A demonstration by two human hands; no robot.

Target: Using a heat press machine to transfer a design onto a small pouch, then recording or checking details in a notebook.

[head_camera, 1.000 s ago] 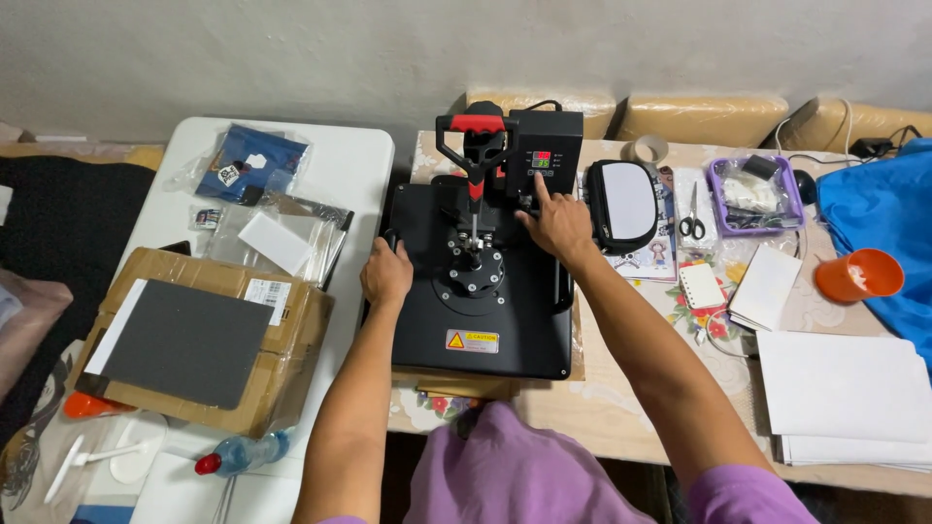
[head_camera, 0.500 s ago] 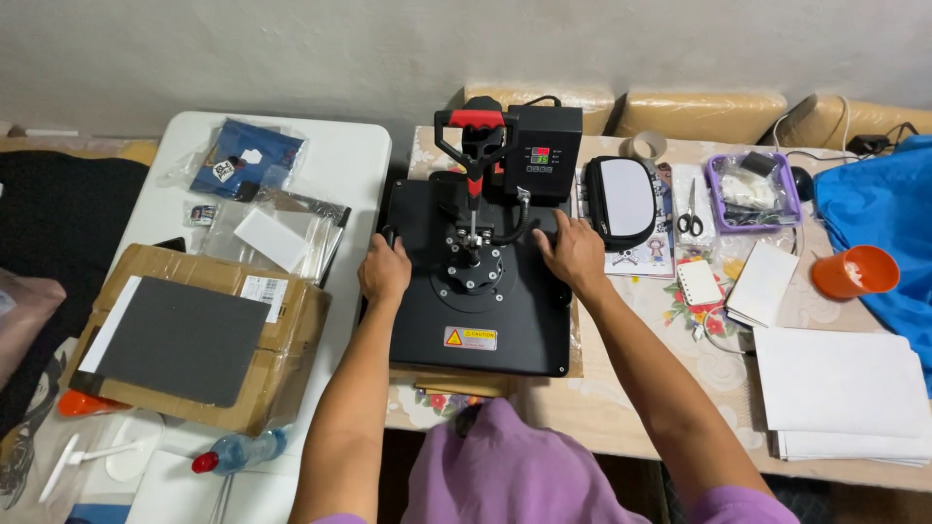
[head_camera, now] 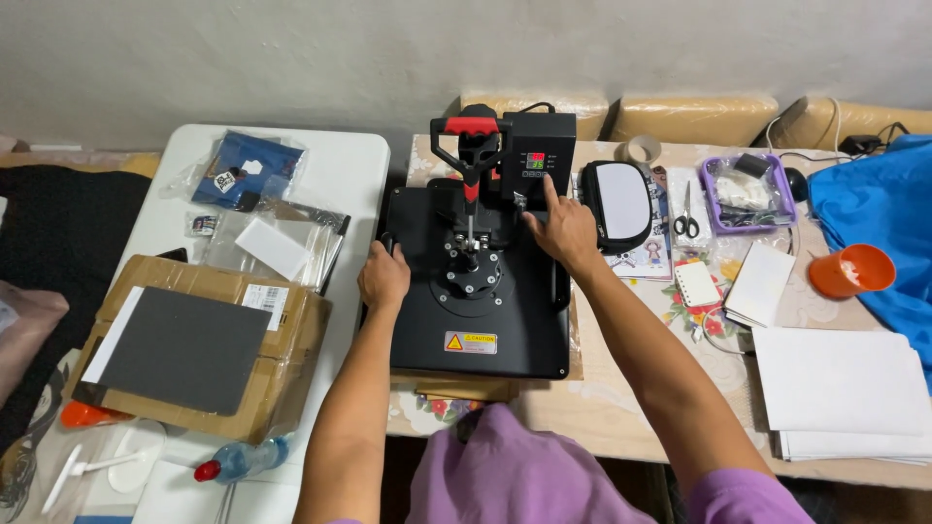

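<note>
Risen to the control box (head_camera: 540,155), right hand (head_camera: 563,231) points; left hand (head_camera: 384,278) grip clasps the press (head_camera: 476,291) edge, fingertips hidden.

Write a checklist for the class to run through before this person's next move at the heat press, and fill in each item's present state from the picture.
1. Left hand steadies the heat press at its left edge: ok.
2. Right hand reaches the control box, forefinger pointing at its panel: ok.
3. Display on the control box is lit: ok; its reading is too small to tell.
4. Red-gripped handle is free of both hands: ok.
5. Whether anything lies under the top plate: cannot tell.
6. Scissors lie apart from the press, on the table: ok.
</note>
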